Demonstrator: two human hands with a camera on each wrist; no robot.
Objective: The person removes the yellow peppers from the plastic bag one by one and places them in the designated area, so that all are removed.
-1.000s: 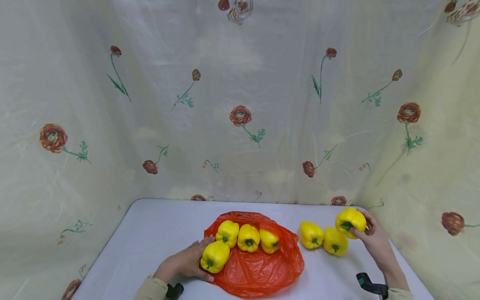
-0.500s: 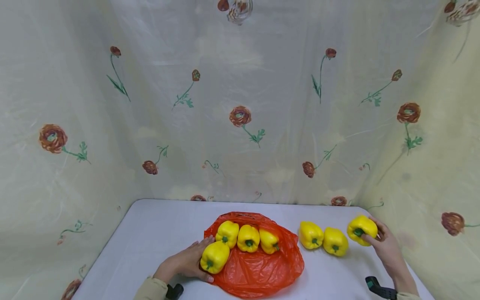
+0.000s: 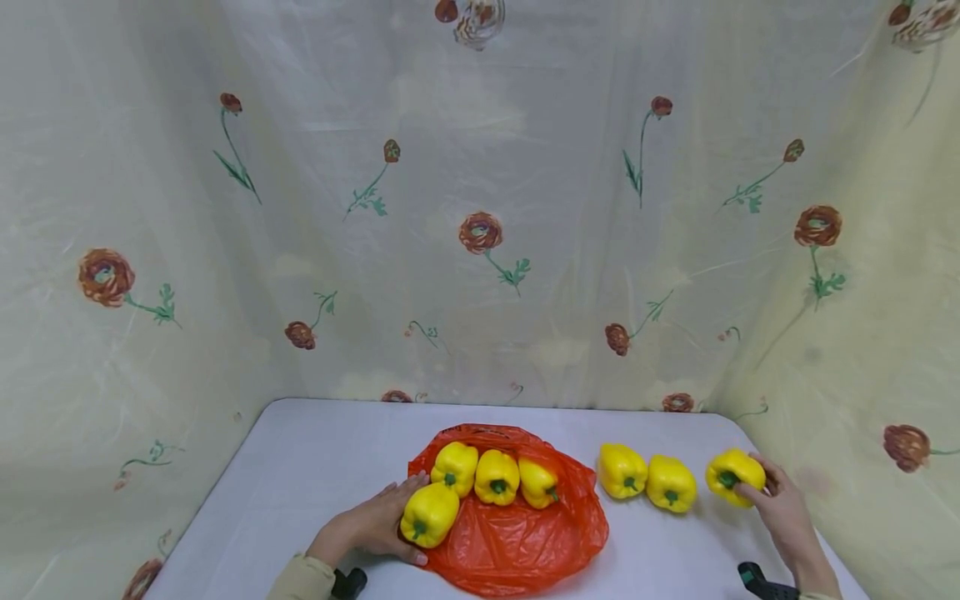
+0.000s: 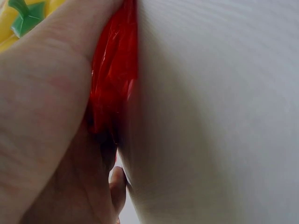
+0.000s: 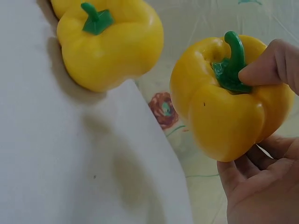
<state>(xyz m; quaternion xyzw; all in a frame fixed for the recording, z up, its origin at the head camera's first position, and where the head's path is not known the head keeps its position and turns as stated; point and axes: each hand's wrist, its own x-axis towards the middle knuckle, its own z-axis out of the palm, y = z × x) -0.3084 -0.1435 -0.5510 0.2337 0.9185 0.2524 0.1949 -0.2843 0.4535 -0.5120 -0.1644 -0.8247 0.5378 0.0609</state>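
In the head view my right hand holds a yellow bell pepper at the table's right side. In the right wrist view the thumb presses beside this pepper's green stem, with fingers underneath. Two more yellow bell peppers lie left of it, one the nearer bell pepper. My left hand rests against the left edge of a red plastic bag, thumb and fingers spread beside a yellow bell pepper. Several peppers sit at the bag's mouth. The left fingertips are partly hidden.
A white-covered table carries everything. Behind and beside it hangs a pale flowered curtain. The held pepper is close to the table's right edge.
My right hand has carried its bell pepper to the right and lower, away from the two peppers on the table. My left hand and the bag have stayed in place.
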